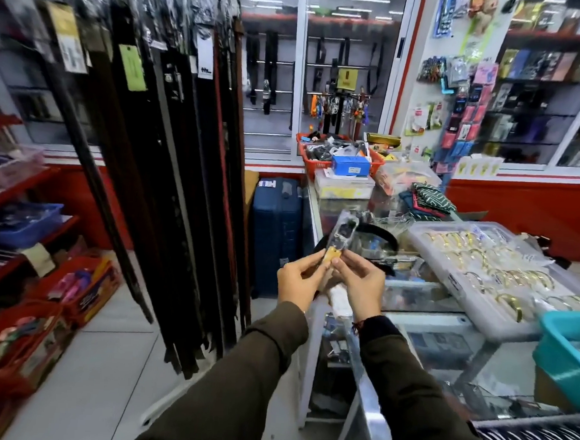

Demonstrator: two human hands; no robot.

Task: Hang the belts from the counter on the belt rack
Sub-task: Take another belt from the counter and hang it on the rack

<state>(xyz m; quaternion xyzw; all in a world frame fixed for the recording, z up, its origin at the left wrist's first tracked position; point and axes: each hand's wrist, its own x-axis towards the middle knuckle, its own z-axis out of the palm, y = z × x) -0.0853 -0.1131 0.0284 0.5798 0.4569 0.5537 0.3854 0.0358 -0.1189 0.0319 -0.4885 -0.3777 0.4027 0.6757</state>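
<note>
My left hand (298, 282) and my right hand (359, 282) together pinch the buckle end of a belt (343, 233), which is wrapped in clear plastic with a small tan tag. Both hands hold it just off the left corner of the glass counter (411, 326). The belt's black strap curls back onto the counter behind my hands. To the left stands the belt rack (169, 163), crowded with several dark belts hanging down, some in plastic sleeves with paper tags.
A clear tray of gold bangles (504, 279) and a teal bin (567, 356) sit on the counter at right. A red basket (337, 154) and boxes lie at its far end. A blue suitcase (275, 232) stands beside the counter. Red shelves with goods line the left.
</note>
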